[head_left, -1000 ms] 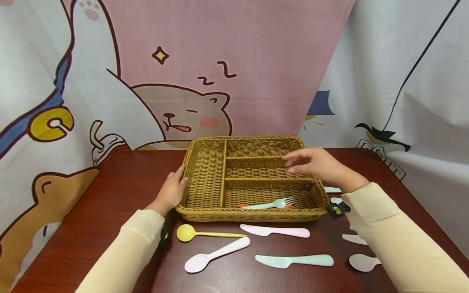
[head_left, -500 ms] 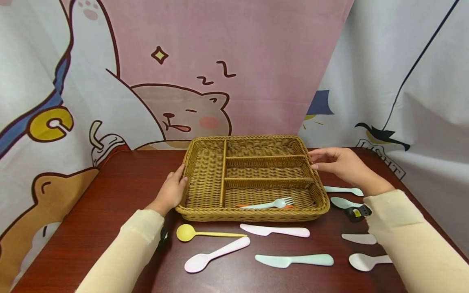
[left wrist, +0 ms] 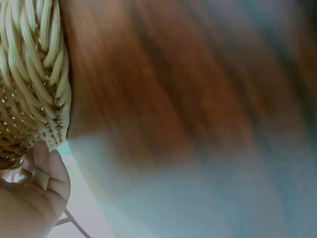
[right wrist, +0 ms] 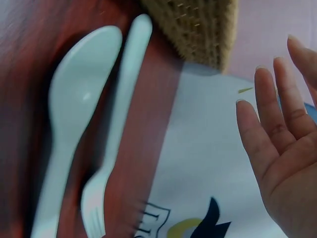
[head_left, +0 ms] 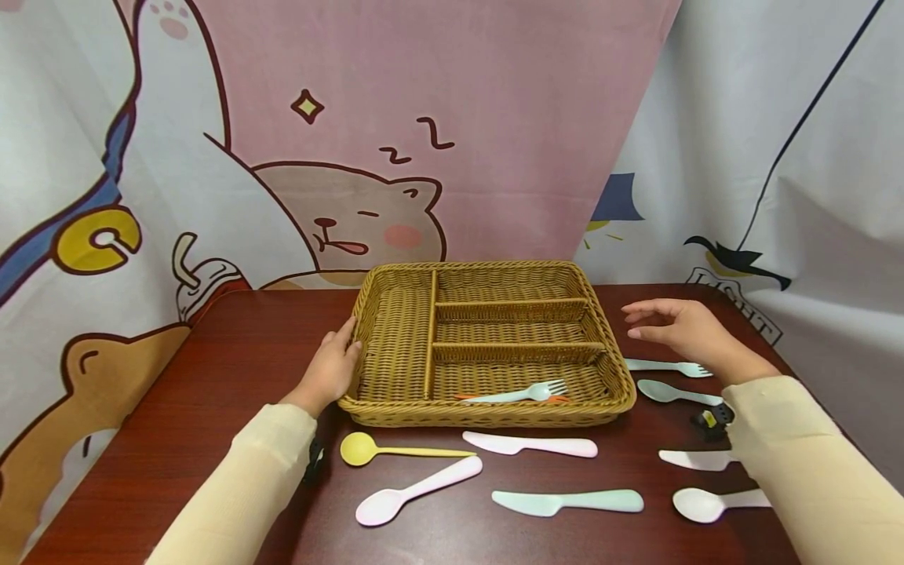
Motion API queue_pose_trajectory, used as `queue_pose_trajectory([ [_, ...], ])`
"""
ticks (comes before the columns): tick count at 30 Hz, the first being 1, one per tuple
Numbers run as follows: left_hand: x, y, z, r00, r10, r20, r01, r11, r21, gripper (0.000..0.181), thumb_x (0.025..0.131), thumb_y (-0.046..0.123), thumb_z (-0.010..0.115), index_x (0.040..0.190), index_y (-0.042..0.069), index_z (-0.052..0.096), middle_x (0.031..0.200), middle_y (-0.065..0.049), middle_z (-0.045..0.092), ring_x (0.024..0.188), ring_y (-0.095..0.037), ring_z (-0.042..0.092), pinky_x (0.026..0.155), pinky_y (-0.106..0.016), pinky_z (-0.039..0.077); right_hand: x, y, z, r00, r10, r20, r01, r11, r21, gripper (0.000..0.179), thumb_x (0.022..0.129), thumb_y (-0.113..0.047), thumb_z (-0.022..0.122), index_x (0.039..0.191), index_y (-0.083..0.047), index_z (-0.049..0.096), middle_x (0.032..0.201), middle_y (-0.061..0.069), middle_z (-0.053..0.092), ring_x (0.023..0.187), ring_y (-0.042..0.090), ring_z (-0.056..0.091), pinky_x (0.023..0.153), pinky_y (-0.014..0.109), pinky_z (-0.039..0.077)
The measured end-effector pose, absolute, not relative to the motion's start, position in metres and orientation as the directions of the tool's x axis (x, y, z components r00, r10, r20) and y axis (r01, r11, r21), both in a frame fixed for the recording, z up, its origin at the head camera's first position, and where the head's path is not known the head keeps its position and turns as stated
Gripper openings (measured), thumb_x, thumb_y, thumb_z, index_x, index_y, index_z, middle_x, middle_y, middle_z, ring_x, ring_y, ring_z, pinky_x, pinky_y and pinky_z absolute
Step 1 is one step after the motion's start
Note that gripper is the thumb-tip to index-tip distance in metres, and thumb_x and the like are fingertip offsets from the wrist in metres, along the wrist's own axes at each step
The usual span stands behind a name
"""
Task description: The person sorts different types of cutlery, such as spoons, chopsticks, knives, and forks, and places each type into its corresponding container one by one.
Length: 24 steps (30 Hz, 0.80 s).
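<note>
A woven wicker basket (head_left: 487, 416) with several compartments stands on the table. My left hand (head_left: 328, 373) holds its left rim; in the left wrist view, fingers (left wrist: 57, 173) lie against the wicker. My right hand (head_left: 695, 333) hovers to the right of the basket, apart from it, with relaxed fingers and nothing in them. Below and beside it lie a mint fork (head_left: 664, 366) and a mint spoon (head_left: 671, 392), seen close in the right wrist view. Inside the front right compartment, a light blue fork (head_left: 519, 394) lies over an orange piece, mostly hidden.
In front of the basket lie a yellow spoon (head_left: 360, 450), a pink spoon (head_left: 381, 507), a pink knife (head_left: 530, 446) and a mint knife (head_left: 568, 502). A whitish knife (head_left: 695, 461) and whitish spoon (head_left: 699, 504) lie partly under the right sleeve. A printed curtain (head_left: 530, 118) hangs behind the table.
My right hand has moved right, from over the basket's compartments past its right rim, uncovering more of the mint fork and spoon. The left hand and basket have stayed put.
</note>
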<state>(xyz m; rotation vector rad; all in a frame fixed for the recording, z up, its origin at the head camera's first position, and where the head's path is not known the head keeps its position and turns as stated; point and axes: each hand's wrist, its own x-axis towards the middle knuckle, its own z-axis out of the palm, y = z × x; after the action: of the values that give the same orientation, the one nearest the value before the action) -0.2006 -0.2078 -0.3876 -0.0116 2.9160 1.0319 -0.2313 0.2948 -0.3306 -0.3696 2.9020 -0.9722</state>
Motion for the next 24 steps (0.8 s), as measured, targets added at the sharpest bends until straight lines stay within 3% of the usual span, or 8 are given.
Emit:
queue_pose_trajectory([
  [3, -0.201, -0.208, -0.388, -0.999, 0.011, -0.048, -0.022, 0.777, 0.629, 0.056, 0.107, 0.02, 0.033, 0.156, 0.007, 0.011, 0.138, -0.03, 0.036, 0.129, -0.043, 0.039, 0.107, -0.057, 0.03, -0.233, 0.3, -0.336, -0.968, -0.249, 0.002, -0.201, 0.777, -0.596, 0.05, 0.09, -0.029, 0.071, 0.13, -0.003, 0.059, 0.119, 0.021, 0.064, 0.115, 0.037, 0.054, 0.083, 0.042, 0.048],
  [13, -0.202, -0.208, -0.389, -0.999, 0.008, -0.043, -0.021, 0.778, 0.628, 0.056, 0.106, 0.02, 0.033, 0.156, 0.005, 0.012, 0.137, -0.03, 0.037, 0.128, -0.043, 0.041, 0.107, -0.056, 0.031, -0.238, 0.315, -0.354, -0.958, -0.286, 0.0, -0.235, 0.785, -0.574, 0.044, 0.085, -0.013, 0.074, 0.124, 0.005, 0.062, 0.112, 0.023, 0.065, 0.099, 0.025, 0.06, 0.069, 0.026, 0.051],
  [18, -0.201, -0.208, -0.388, -0.999, 0.006, -0.043, -0.023, 0.778, 0.628, 0.056, 0.106, 0.02, 0.034, 0.156, 0.006, 0.013, 0.138, -0.03, 0.036, 0.128, -0.043, 0.04, 0.107, -0.056, 0.031, -0.238, 0.321, -0.361, -0.951, -0.311, -0.002, -0.256, 0.787, -0.561, 0.042, 0.082, -0.006, 0.074, 0.12, 0.008, 0.063, 0.11, 0.025, 0.065, 0.099, 0.034, 0.062, 0.067, 0.023, 0.05],
  [24, -0.202, -0.208, -0.388, -0.999, 0.002, -0.044, -0.026, 0.78, 0.625, 0.056, 0.106, 0.02, 0.033, 0.156, 0.006, 0.013, 0.138, -0.03, 0.036, 0.128, -0.043, 0.04, 0.106, -0.056, 0.031, -0.24, 0.326, -0.368, -0.946, -0.318, -0.065, -0.227, 0.792, -0.567, 0.041, 0.082, 0.0, 0.071, 0.12, 0.01, 0.061, 0.114, 0.028, 0.064, 0.097, 0.037, 0.065, 0.074, 0.035, 0.054],
])
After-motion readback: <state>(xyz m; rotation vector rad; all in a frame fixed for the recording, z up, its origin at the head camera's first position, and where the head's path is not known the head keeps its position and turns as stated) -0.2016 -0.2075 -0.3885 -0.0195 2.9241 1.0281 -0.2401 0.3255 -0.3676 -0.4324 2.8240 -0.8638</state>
